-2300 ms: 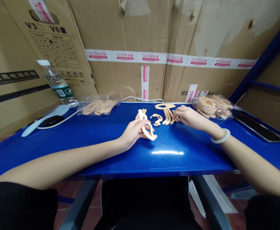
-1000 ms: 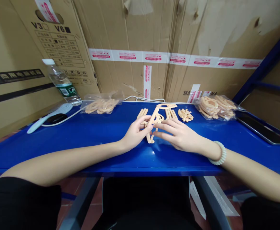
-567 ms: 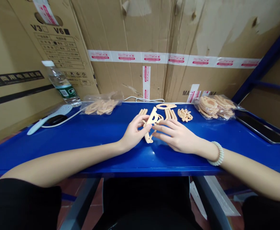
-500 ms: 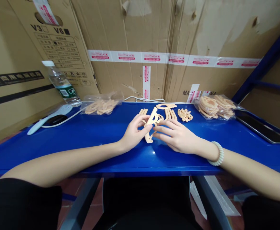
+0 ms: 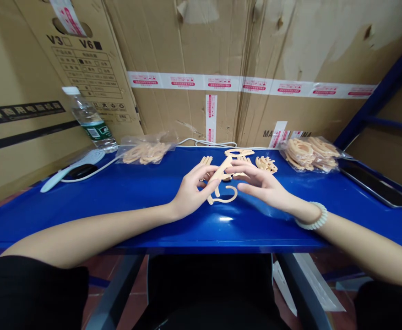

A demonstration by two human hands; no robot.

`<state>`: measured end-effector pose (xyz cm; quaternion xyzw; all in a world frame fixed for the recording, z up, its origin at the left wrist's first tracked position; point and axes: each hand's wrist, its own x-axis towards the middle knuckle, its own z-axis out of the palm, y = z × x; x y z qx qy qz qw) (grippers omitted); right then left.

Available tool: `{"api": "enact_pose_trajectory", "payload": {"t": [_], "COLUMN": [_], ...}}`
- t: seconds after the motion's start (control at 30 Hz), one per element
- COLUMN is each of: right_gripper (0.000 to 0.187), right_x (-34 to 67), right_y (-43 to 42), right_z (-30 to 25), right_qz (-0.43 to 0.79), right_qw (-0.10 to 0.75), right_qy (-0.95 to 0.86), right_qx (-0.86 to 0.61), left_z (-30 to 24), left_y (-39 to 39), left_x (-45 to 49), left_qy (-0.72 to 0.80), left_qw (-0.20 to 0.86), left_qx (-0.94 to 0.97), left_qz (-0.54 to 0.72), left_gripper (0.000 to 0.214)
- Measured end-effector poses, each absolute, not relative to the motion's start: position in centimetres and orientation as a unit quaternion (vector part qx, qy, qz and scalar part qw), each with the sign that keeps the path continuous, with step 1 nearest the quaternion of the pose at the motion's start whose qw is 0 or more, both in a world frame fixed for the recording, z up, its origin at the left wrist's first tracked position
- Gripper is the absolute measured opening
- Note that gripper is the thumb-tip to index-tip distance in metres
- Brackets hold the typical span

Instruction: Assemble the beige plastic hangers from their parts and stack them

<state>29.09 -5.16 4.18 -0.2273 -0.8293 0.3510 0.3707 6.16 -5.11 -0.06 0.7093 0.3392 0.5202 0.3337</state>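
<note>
Hanger part (image 5: 223, 167), pale cream and slanting, sits in the left hand (image 5: 192, 190), pinched between thumb and fingers. Its upper end leans away from the person and to the right. At its lower end a thin C-shaped hook (image 5: 225, 200) curves out to the right, just above the blue worktop (image 5: 125, 195). The right hand (image 5: 264, 183) is half open, its fingers loosely bent at the upper end of the part and its thumb standing apart below them. Whether those fingertips press on the part cannot be told. A beaded bracelet (image 5: 318, 217) circles the right wrist.

Behind the hands are 2 sets of pale strips, the left set (image 5: 206, 160) and the right set (image 5: 245, 158), both partly hidden by fingers. Between and beyond them lies a flat oval piece (image 5: 233, 153). Just beside the right hand is a heap of small hooks (image 5: 266, 164).

Along the back are 2 clear bags of similar pieces, the left bag (image 5: 169, 138) near a tilted water bottle (image 5: 93, 121) and a hairbrush (image 5: 72, 167), the right bag (image 5: 339, 154) near a dark tablet (image 5: 376, 183).
</note>
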Motion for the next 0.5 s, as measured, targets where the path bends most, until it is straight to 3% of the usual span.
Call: {"api": "enact_pose_trajectory", "payload": {"t": [0.13,0.23,0.5], "right_gripper": [0.023,0.027,0.033], "right_x": [29.2,29.3,28.8], "right_y": [-4.7,-4.2,-4.1], "right_z": [4.0,3.6,2.8], "right_qz": [0.395,0.396,0.546], "right_qw": [0.425,0.462,0.305], "right_qy": [-0.772,-0.734,-0.697], "right_qx": [-0.260,-0.300,-0.351], "left_z": [0.3,0.4,0.4], "left_y": [-4.8,-4.1,-3.4], "left_x": [5.7,5.2,4.9], "left_qy": [0.349,0.342,0.326], "left_qw": [0.230,0.159,0.138], "left_qx": [0.738,0.771,0.845], "left_qz": [0.531,0.513,0.401], "left_gripper": [0.027,0.030,0.025]}}
